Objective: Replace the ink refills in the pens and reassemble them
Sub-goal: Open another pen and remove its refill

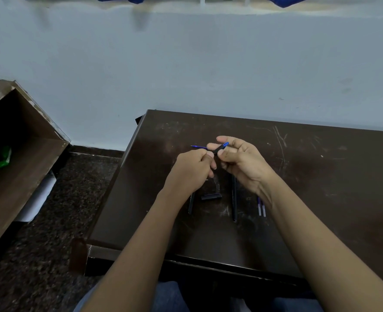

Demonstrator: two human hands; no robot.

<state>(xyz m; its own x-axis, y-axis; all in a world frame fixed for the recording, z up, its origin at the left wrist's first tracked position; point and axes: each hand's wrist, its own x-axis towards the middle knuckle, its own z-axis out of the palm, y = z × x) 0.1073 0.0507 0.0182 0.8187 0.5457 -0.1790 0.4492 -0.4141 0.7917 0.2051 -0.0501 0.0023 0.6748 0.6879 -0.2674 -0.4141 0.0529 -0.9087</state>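
Head cam, refill in L hand, pen piece in R hand

A thin blue refill meets a short black pen section with a blue end, both held above the middle of the desk. Nearer its front edge lie a black barrel, a short black cap, a long black pen and two pale refills, roughly in a row.

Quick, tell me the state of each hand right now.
Left hand: closed, pinching the blue refill.
Right hand: closed, pinching the black pen section.
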